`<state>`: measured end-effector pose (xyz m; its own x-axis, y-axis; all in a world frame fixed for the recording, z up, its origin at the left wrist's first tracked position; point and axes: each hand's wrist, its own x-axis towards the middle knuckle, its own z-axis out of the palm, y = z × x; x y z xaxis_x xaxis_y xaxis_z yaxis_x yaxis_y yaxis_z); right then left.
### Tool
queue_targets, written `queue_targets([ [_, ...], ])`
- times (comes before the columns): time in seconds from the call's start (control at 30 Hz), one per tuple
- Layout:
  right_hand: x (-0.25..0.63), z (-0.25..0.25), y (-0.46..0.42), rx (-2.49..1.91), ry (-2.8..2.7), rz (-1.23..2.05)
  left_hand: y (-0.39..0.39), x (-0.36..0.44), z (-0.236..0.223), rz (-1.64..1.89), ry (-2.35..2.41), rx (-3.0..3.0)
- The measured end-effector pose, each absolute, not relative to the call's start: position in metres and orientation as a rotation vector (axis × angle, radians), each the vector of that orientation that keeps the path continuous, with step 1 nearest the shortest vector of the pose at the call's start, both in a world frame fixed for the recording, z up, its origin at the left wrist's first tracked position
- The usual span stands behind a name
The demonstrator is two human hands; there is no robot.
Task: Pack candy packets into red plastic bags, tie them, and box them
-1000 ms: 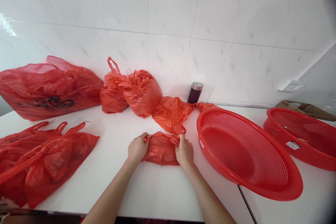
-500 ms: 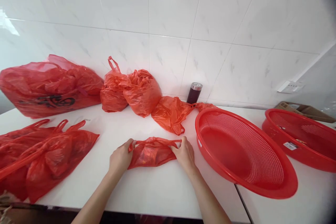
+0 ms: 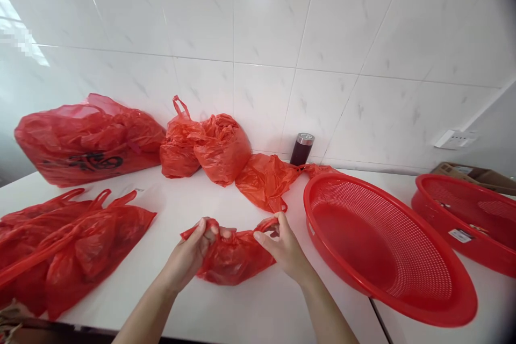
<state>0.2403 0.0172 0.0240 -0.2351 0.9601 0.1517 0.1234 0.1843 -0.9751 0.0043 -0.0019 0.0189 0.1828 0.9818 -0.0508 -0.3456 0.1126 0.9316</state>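
Note:
Between my hands is a small red plastic bag (image 3: pixel 236 260) with something inside that I cannot make out. My left hand (image 3: pixel 192 252) grips one of its handles, the plastic bunched over the fingers. On the other side, my right hand (image 3: pixel 282 244) pinches the second handle between thumb and fingers. The bag's body hangs slack between the two handles, low over the white table (image 3: pixel 181 301). Just behind it lies a crumpled orange-red bag (image 3: pixel 264 180).
Several filled red bags (image 3: pixel 76 247) lie at the left front. A big red bag with black print (image 3: pixel 92 145) and two rounded bags (image 3: pixel 221 150) stand along the wall. A dark flask (image 3: pixel 301 150) is behind. Red mesh baskets (image 3: pixel 355 242) take up the right.
My left hand has turned palm inward and rolled the handle over its fingers. The bag's top has bunched and its body sags lower. The view has shifted slightly.

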Motion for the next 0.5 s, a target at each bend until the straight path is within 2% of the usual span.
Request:
queue_targets([
  [0.17, 0.227, 0.043, 0.021, -1.007, -1.503, 1.025, 0.001, 0.033, 0.024, 1.055, 1.026, 1.055],
  [0.3, 0.206, 0.053, 0.027, -0.958, -1.769, 0.897, -0.001, 0.049, 0.033, 0.915, 0.927, 1.197],
  [0.4, 0.196, 0.058, 0.03, -0.98, -1.833, 0.771, 0.001, 0.054, 0.034, 0.964, 0.92, 1.193],
  [0.5, 0.2, 0.054, 0.03, -0.994, -1.579, 0.796, 0.002, 0.05, 0.03, 1.066, 1.051, 1.145],
])
